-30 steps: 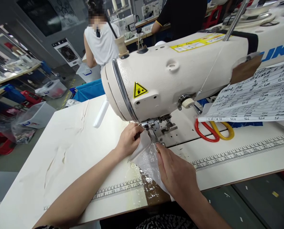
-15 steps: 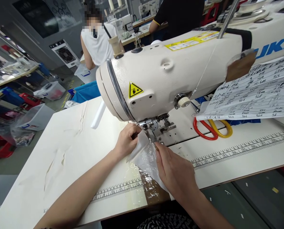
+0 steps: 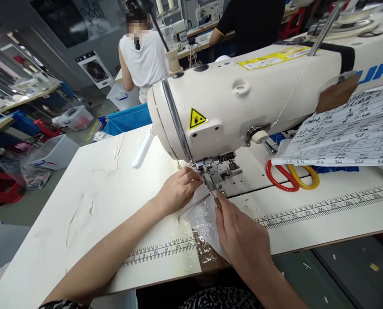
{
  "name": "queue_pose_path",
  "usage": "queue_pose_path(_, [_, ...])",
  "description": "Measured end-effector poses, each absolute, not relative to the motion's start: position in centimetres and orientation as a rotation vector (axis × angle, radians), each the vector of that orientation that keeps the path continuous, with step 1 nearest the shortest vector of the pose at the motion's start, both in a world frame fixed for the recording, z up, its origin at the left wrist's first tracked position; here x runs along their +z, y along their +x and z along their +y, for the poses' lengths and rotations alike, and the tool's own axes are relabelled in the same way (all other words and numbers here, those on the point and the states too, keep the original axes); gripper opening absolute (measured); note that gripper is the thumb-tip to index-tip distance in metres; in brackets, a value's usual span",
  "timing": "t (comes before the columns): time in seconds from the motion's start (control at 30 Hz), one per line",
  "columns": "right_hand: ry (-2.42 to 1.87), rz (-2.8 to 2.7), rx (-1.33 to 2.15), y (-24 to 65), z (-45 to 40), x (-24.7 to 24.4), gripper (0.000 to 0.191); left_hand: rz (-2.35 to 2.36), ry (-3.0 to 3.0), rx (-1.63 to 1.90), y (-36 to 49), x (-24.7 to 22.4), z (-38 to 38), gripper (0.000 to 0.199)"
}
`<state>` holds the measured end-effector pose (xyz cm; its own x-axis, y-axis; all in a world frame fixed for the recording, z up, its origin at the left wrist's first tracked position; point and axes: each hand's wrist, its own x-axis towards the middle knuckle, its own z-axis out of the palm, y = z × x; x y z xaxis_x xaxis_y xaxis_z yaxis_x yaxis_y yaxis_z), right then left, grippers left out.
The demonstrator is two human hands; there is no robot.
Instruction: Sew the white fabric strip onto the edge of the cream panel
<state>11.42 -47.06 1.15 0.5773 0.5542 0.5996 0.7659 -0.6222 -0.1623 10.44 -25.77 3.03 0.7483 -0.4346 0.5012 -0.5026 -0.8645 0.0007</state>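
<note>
A white sewing machine (image 3: 223,103) stands over the table, its presser-foot area (image 3: 210,171) just beyond my hands. My left hand (image 3: 178,191) is closed in a pinch at the left of the needle area; what sits between its fingertips is too small to make out. Thin metal tweezers (image 3: 211,189) are gripped in my right hand (image 3: 244,234), their tips pointing at the presser foot. White fabric (image 3: 196,201) lies below my left fingers, partly hidden by them. Clear plastic film (image 3: 207,221) covers the table front between both hands.
Scissors with red and yellow handles (image 3: 283,176) lie right of the needle area under a handwritten sheet (image 3: 345,128). A printed ruler (image 3: 326,206) runs along the table's front. Loose threads (image 3: 117,154) lie leftward. Two people sit beyond, one in a white top (image 3: 144,60).
My left hand has shifted its pinch at the needle area, and less of the white fabric shows beneath it. The right hand still holds the tweezers. The whole view has shifted slightly.
</note>
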Motion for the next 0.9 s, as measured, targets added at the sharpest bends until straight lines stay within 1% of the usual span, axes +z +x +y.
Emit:
queue_pose_path(0.13, [-2.291, -1.072, -0.579, 9.7, -49.7, 1.6, 0.027, -0.665, 2.955, 0.524, 9.4, 3.6, -26.5, 0.029])
queue_pose_path(0.23, [-2.285, -1.154, -0.463, 8.7, -51.8, 1.5, 0.024, -0.540, 3.050, 0.433, 8.8, 3.6, -27.7, 0.033])
queue_pose_path(0.43, [-2.297, -1.330, -0.527, 8.7, -53.0, 1.2, 0.028, -0.305, 3.072, 0.478, 8.4, 2.5, -29.7, 0.034])
queue_pose_path(0.67, [-2.351, -1.360, -0.629, 8.7, -52.5, 1.7, 0.032, -0.412, 2.956, 0.524, 7.3, 1.8, -28.9, 0.038])
queue_pose_path(0.9, [-2.376, -1.414, -0.602, 8.9, -51.7, 2.5, 0.036, -0.366, 2.953, 0.424, 7.4, 2.1, -28.6, 0.041])
